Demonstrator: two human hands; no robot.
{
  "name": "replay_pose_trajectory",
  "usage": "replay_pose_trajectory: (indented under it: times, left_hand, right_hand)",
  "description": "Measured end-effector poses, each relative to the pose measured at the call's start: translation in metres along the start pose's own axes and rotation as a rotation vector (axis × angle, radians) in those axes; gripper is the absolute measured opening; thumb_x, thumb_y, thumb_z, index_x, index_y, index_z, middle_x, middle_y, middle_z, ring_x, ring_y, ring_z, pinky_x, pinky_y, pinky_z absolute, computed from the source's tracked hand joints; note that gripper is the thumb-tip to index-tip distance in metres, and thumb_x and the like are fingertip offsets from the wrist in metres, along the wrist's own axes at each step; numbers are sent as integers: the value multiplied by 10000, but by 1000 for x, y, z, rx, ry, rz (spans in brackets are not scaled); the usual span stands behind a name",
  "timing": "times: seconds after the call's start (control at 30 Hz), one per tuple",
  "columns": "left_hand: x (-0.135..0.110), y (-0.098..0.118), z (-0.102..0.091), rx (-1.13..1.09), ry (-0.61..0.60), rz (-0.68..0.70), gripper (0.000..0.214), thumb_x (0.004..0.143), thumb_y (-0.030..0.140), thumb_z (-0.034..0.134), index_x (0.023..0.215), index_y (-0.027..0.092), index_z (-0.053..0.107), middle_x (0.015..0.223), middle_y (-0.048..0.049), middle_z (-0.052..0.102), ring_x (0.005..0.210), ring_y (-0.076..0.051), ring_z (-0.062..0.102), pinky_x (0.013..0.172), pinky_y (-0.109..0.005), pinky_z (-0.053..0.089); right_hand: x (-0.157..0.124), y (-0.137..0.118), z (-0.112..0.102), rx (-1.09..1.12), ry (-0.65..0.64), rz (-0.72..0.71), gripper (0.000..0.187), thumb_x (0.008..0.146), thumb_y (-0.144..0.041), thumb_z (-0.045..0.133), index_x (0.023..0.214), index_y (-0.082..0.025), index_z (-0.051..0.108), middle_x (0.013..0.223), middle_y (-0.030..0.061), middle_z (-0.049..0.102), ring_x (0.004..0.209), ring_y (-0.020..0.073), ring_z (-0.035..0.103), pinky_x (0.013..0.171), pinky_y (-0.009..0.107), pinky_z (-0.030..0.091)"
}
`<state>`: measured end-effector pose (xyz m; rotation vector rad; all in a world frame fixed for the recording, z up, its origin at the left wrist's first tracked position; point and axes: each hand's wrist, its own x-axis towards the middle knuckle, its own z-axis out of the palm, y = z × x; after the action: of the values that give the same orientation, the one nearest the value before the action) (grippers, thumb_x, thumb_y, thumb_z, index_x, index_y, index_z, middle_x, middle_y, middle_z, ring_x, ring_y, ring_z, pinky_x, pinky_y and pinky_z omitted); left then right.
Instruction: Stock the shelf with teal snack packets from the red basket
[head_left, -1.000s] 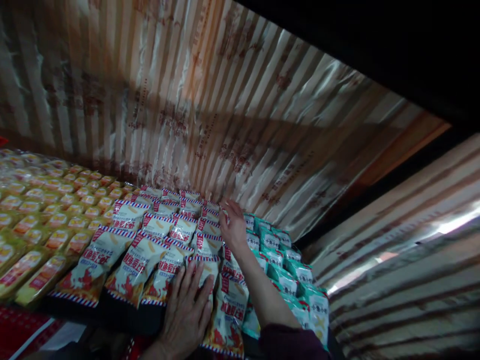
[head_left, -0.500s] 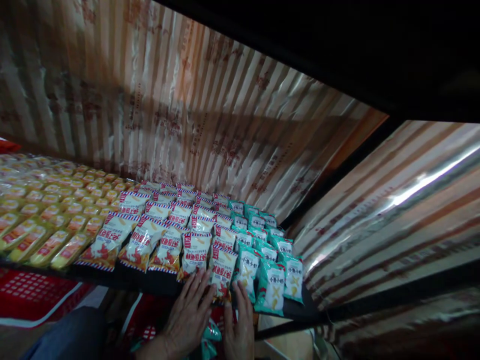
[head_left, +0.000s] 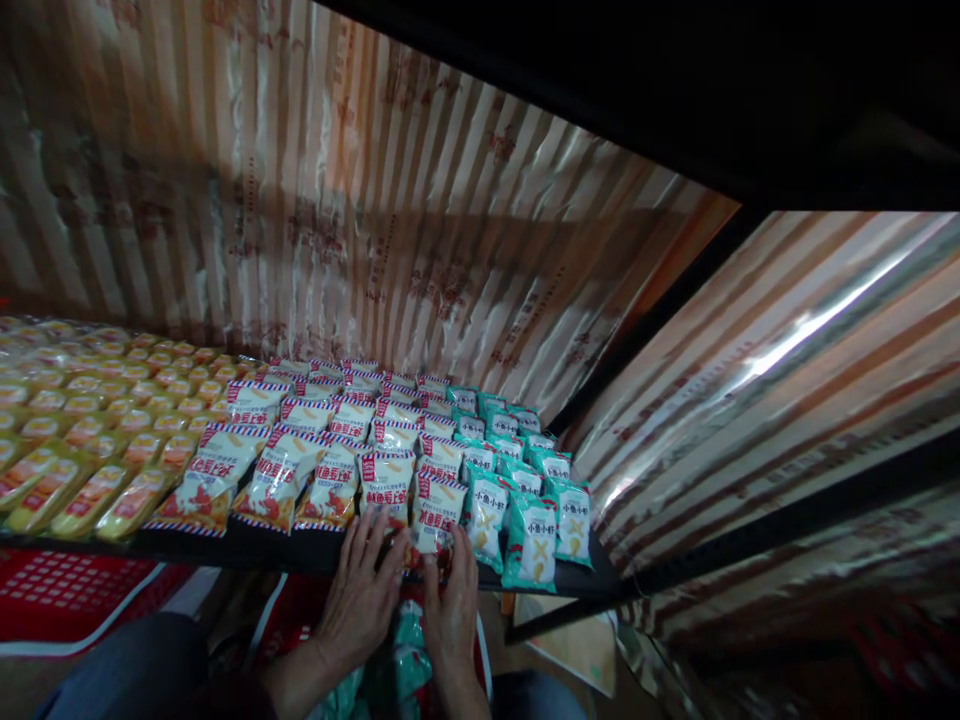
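Note:
My left hand is at the front edge of the shelf, fingers stretched and apart. Its fingertips touch the lower end of a white-and-red snack bag. Beside it, my right hand reaches up with thumb and fingers apart, against the bottom of the neighbouring snack bag. The lower ends of both bags are partly covered by my fingers. Rows of these bags lean back on the black shelf. Teal-and-white snack bags stand just to the right.
Yellow packaged snacks fill the shelf's left part. Below are a red basket and teal packets under my hands. A dark post rises at the right rear, with striped sheeting behind. A dark upper shelf hangs overhead.
The view has shifted, so the shelf's right end sits further left and higher. Both hands stay at the same two bags, and the teal packets below show more.

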<state>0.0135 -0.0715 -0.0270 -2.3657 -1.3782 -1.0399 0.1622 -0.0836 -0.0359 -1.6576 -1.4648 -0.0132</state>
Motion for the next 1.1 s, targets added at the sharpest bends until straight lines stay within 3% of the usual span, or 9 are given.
replay_pose_trajectory:
  times: [0.1,0.37,0.57,0.83,1.1]
  left_hand:
    - [2,-8,0,-33,-10,-66,577,868,146,463,1426,220,339,1570,-127,70,1419,-369,117,1073,-541,313]
    - [7,-15,1,-67,-7,-43,524,875,96,426,1392,158,368,1567,-158,-40,1427,-346,90,1039,-498,398]
    - [14,-17,5,-34,37,-51,502,874,100,455,1364,201,418,1570,-141,-4,1424,-338,116,1035,-483,405]
    - [23,-15,6,24,45,-95,495,865,242,535,1349,200,445,1555,-138,157,1417,-322,166,1034,-452,407]
    - [26,-15,13,43,41,-121,530,841,47,461,1345,210,437,1560,-127,145,1428,-298,129,1033,-454,410]
  right_hand:
    - [-1,-2,5,-8,-5,4,555,922,-471,384,1359,-130,411,1372,178,461,1285,292,399,1002,476,375]
    - [-2,-7,10,-30,-7,-12,553,931,-452,359,1388,-140,375,1409,193,393,1304,303,364,996,502,371]
    - [-3,-10,12,-40,19,-9,559,929,-456,364,1403,-160,352,1443,190,341,1319,316,338,997,518,362]
    - [-2,-12,15,-58,18,-38,517,938,-434,359,1389,-181,370,1440,190,335,1321,330,323,974,535,359]
    - [-3,-11,16,-68,22,-25,505,939,-418,366,1379,-171,385,1442,188,335,1321,325,328,975,518,361]
